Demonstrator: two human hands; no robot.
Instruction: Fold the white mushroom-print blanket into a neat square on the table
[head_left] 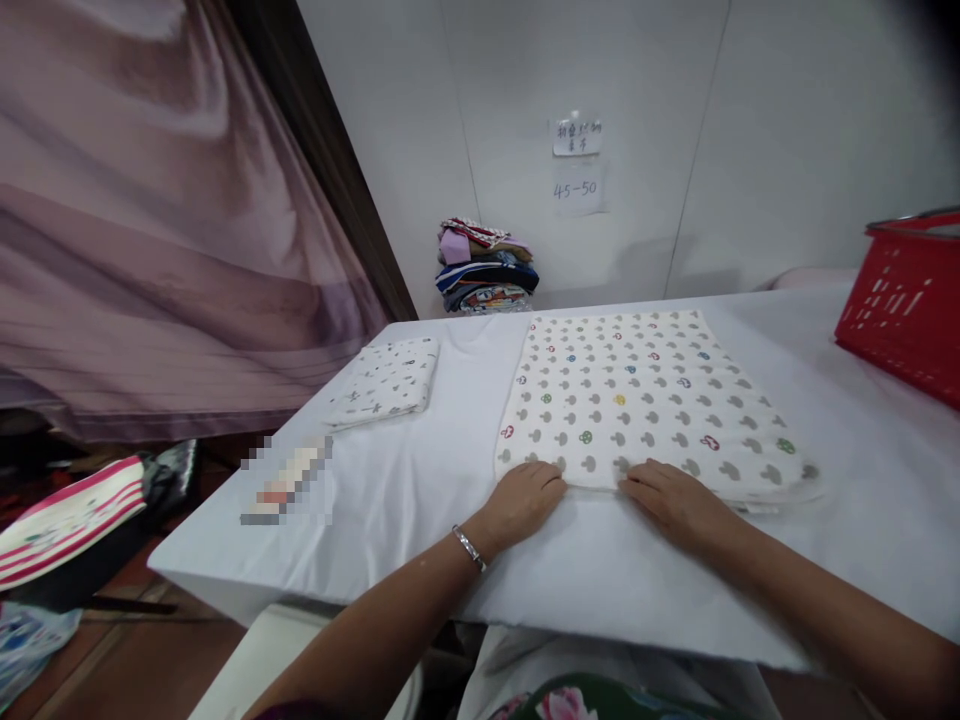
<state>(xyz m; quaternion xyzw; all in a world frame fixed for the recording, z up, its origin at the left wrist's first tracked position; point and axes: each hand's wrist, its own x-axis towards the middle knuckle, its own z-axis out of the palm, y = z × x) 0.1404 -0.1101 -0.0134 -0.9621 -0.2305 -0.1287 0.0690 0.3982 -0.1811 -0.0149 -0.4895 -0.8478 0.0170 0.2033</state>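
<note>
A white cloth printed with grey and coloured mushrooms lies spread in layers on the table in front of me. My left hand rests on its near edge, left of the middle, with fingers stretched toward the right. On the same edge, further right, lies my right hand, its fingers extended toward the left. Both thumbs are hidden. Between the two hands, a short stretch of the cloth's edge shows. A second white cloth with small dark prints lies folded flat to the left.
The table has a white cover. A blurred-out object lies near its left edge. At the right stands a red plastic basket. A stack of folded fabrics sits behind the far edge, under wall notes. A pink curtain hangs left.
</note>
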